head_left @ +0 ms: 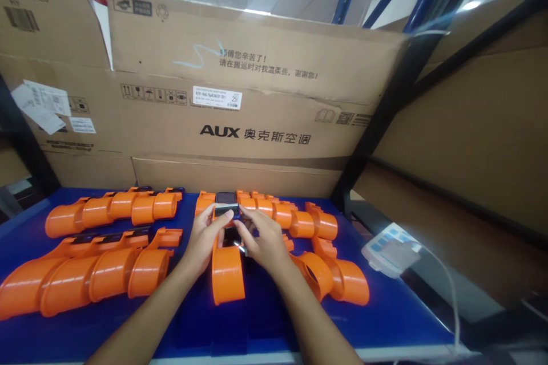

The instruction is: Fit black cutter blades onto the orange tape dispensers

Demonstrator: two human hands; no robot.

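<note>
Near the middle of the blue table, my left hand (208, 235) and my right hand (264, 238) meet around a small dark piece (226, 211) with a shiny top edge. My left thumb presses on its front, and my right fingers pinch its right side. Just below the hands, an orange cup-shaped part (228, 275) points toward me; its upper end, with a dark shiny piece, is partly hidden by the fingers. A dark rectangular piece (226, 198) lies right behind the hands.
Rows of orange cup-shaped parts (113, 274) lie on the blue table (214, 331) at left, with more orange parts (349, 280) at right. A cardboard sheet (257, 108) stands behind. A white device (391, 251) with a cable is at the right edge, beside dark metal posts.
</note>
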